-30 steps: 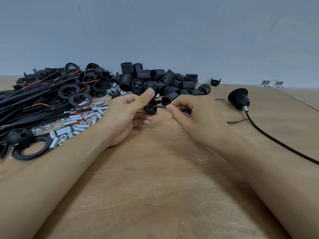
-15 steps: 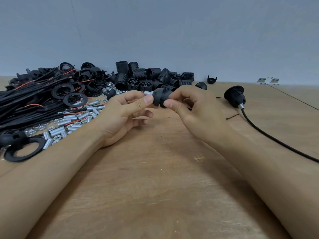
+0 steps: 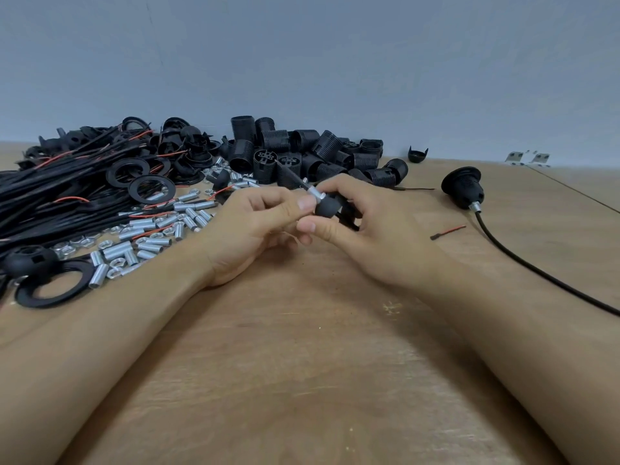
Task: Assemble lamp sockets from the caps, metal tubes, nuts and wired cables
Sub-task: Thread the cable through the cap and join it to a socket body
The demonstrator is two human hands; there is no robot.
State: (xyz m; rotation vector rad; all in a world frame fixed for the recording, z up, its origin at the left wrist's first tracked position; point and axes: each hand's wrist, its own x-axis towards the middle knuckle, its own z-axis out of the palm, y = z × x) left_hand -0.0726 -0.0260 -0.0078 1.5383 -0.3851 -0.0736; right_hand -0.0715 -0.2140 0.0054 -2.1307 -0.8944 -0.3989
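Above the middle of the wooden table (image 3: 302, 364), both hands meet around a black socket cap (image 3: 327, 207). A short metal tube (image 3: 317, 193) sticks out of the cap's narrow end, and a black cable (image 3: 292, 174) runs from the tube up and to the left. My right hand (image 3: 372, 229) grips the cap between thumb and curled fingers. My left hand (image 3: 255, 226) pinches at the tube end of the cap with thumb and forefinger. The cap's open side is hidden behind my right fingers.
A heap of black wired cables (image 3: 60, 189) fills the left. Loose metal tubes and nuts (image 3: 151, 229) lie beside it, with black rings (image 3: 152, 189). Threaded socket bodies (image 3: 302, 152) pile at the back. An assembled socket (image 3: 463, 187) with its cable lies right, near a red wire scrap (image 3: 448, 232).
The cap has turned in my hands: its tube end now points up and left with the cable coming out of it. Both hands have stayed above the table's middle.
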